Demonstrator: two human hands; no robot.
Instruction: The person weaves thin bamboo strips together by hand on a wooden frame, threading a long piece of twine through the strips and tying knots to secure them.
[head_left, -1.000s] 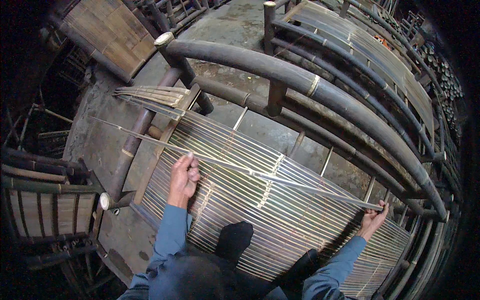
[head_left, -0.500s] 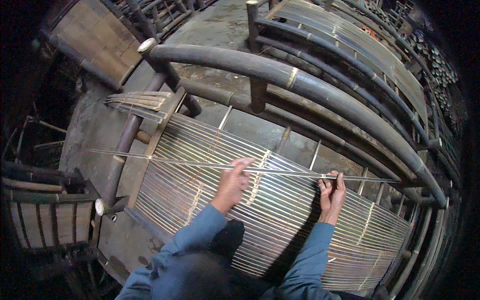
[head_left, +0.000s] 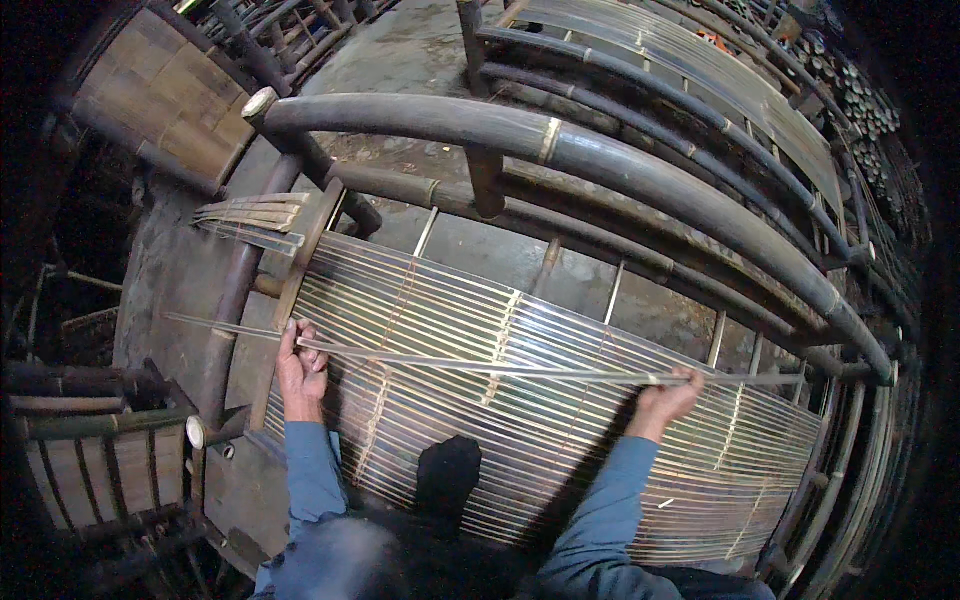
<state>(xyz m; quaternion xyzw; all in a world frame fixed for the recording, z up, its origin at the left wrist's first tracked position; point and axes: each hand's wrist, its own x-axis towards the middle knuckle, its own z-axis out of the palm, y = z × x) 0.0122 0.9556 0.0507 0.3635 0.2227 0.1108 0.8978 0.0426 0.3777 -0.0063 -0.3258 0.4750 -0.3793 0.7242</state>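
Observation:
Long thin bamboo strips (head_left: 470, 368) stretch across the slatted bamboo panel (head_left: 560, 460) from left to right. My left hand (head_left: 303, 362) is closed around them near the panel's left end, beside the wooden end bar (head_left: 309, 255). Farther right, my right hand (head_left: 668, 400) grips the same strips with fingers curled. The strips' free ends run past both hands, out over the frame at left and toward the rail at right. Beneath them, the panel's many parallel slats are bound by pale cross weaving (head_left: 504, 345).
A thick curved bamboo rail (head_left: 420, 116) arches beyond the panel on posts. Split bamboo pieces (head_left: 255, 214) lie at the frame's left corner. Another bamboo bench (head_left: 690, 60) stands at the far right, with stacked poles (head_left: 868, 110) behind. A slatted seat (head_left: 105, 465) stands at lower left.
My left hand has slid left along the strips from the panel's middle to its left end and closed there. My right hand has moved slightly lower, still holding them. The view has shifted a little.

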